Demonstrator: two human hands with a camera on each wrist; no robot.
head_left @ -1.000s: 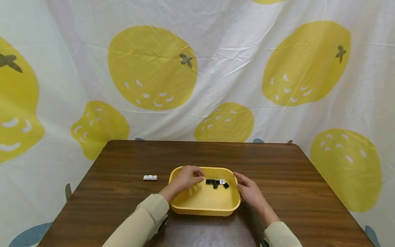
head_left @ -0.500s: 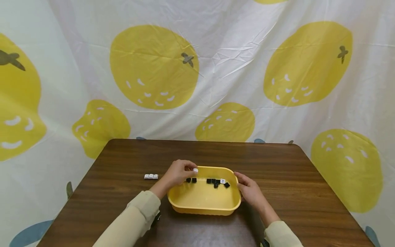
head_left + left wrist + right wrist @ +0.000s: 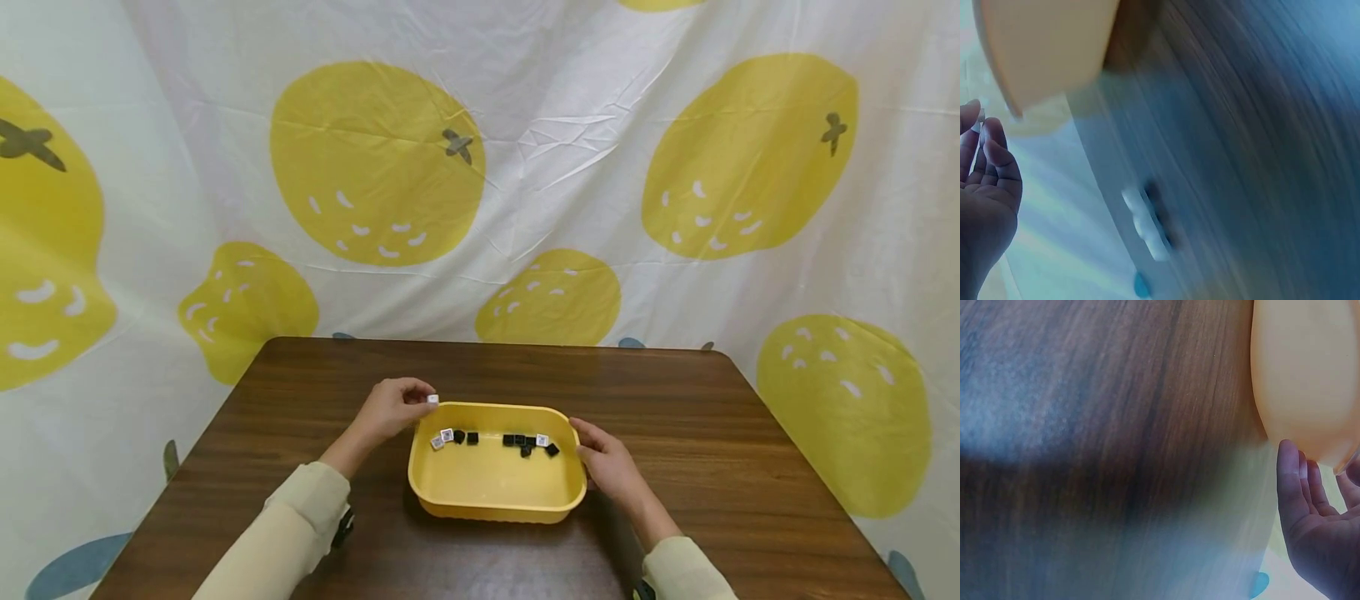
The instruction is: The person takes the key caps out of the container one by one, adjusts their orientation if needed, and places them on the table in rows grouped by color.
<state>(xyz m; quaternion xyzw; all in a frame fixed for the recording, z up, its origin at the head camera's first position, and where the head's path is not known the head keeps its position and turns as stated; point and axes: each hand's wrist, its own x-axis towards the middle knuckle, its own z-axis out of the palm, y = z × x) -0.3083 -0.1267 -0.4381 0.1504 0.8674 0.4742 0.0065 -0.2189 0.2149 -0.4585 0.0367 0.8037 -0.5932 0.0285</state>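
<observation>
Over the back left corner of the yellow plastic bin (image 3: 495,506), my left hand (image 3: 386,410) pinches a small white keycap (image 3: 432,400) between thumb and fingertips. That grip also shows at the edge of the left wrist view. My right hand (image 3: 611,462) rests against the bin's right end, relaxed fingers along the outer wall and thumb right at the rim. Inside the bin, two white keycaps (image 3: 447,435) and two black keycaps (image 3: 472,438) lie at the back left. Several more black keycaps (image 3: 520,440) and one white one are grouped at the back right.
Three white keycaps (image 3: 1145,224) stand in a row on the brown wooden table (image 3: 712,450), left of the bin. A white cloth (image 3: 555,183) with yellow fruit prints hangs behind the table.
My left hand has moved left, from inside the bin to its back left corner, carrying a white keycap. Keycaps at the bin's back left are now uncovered. The right hand stays put.
</observation>
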